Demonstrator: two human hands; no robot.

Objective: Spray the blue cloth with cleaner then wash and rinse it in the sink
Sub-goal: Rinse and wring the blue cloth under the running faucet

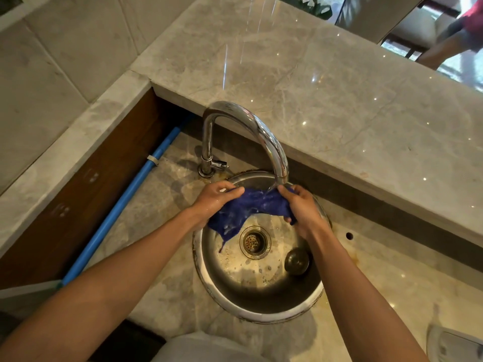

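Both fists closed on the blue cloth (244, 209): left hand (214, 198) bunching one end, right hand (300, 206) the other, stretched between them under the faucet (264, 134) spout, over the sink (261, 313). Soaked and limp, likely heavier with water, slick with suds; best held by gathered ends, not one corner. Free corner dangling below the left hand, near the drain (254, 240). Spout close above the right knuckles; open basin below, stopper (297, 260) lying below the right wrist.
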